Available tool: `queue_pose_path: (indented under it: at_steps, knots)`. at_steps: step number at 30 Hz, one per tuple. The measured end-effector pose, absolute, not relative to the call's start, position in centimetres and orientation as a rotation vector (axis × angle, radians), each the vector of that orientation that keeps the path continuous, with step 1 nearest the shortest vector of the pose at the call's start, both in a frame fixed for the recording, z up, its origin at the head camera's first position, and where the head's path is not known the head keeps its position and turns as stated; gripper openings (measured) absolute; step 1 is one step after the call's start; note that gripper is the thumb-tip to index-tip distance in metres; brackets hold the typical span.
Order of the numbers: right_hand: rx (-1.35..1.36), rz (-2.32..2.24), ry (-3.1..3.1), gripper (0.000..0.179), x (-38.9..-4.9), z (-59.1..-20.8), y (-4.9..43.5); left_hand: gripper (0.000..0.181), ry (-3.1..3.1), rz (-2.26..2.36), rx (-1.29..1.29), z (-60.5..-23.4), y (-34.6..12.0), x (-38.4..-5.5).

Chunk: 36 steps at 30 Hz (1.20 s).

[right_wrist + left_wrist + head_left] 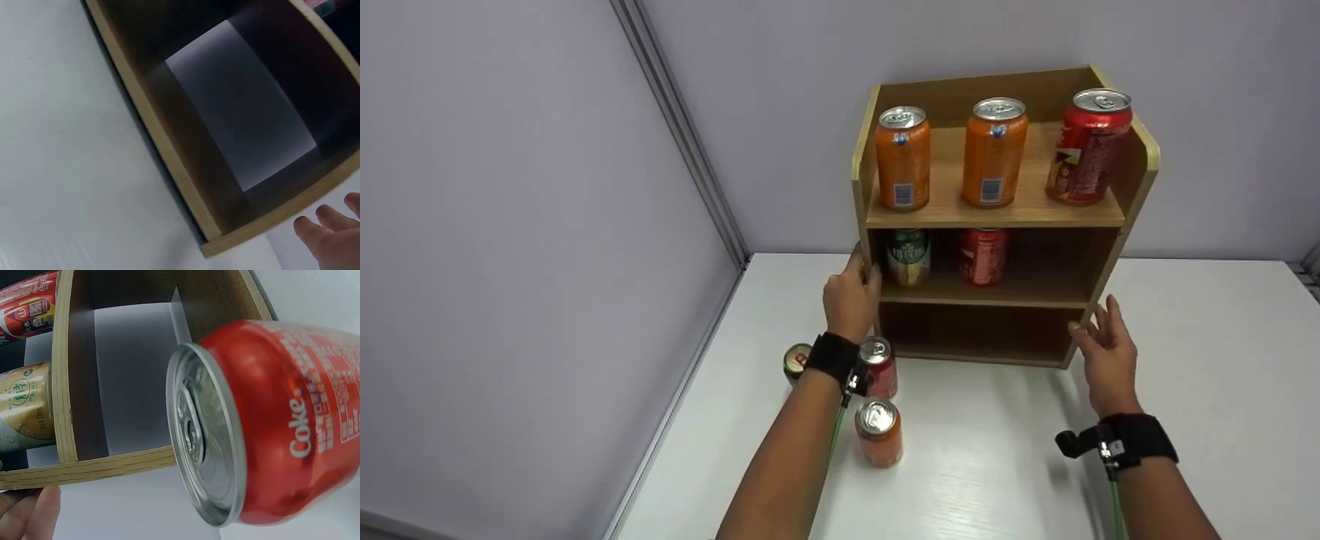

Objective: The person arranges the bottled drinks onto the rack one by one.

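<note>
A small wooden shelf [994, 220] with three levels stands against the back wall. My left hand [851, 300] touches its left side panel, the thumb near the front edge; in the left wrist view some fingers [45, 512] lie against the panel's outer face. My right hand [1112, 364] is beside the lower right side panel, fingers spread and holding nothing. In the right wrist view its fingertips [326, 216] appear just off the panel. Below my left wrist on the table stand a red Coke can [883, 377], an orange can [880, 444] and a partly hidden green can [795, 360].
The top level bears two orange cans [904, 169] and a red can [1087, 157]. On the middle level are a green and gold can [909, 259] and a red can [983, 256]. The white table [990, 465] meets a partition wall [547, 225] at the left.
</note>
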State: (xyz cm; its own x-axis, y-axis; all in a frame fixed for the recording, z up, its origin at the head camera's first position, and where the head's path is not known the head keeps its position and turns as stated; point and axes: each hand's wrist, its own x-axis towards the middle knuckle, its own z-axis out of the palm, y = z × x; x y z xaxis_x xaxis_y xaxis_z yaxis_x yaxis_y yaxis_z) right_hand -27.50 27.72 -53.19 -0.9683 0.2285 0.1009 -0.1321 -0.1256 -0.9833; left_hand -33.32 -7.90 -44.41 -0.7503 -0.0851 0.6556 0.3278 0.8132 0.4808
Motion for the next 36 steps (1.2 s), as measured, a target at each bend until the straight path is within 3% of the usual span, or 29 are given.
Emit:
queue_pose_path:
  at_steps: [10,20,31,36]
  knots:
    - [-0.14,1.724,-2.304,0.056,-28.9,-54.1,26.9,0.022,-2.263,-0.783,-0.198,-44.3,-7.9,-33.2]
    - [-0.137,1.62,-2.409,0.056,-29.0,-53.9,26.7,0.026,-2.326,-0.942,-0.157,-44.0,-8.9,-32.6]
    - [-0.171,1.573,-2.403,0.051,-29.5,-53.7,26.5,0.063,-2.527,-1.219,-0.139,-41.6,-9.0,-29.9]
    - [-0.214,1.555,-2.428,0.051,-29.0,-54.2,27.1,0.067,-2.548,-1.294,-0.173,-41.7,-9.2,-27.1]
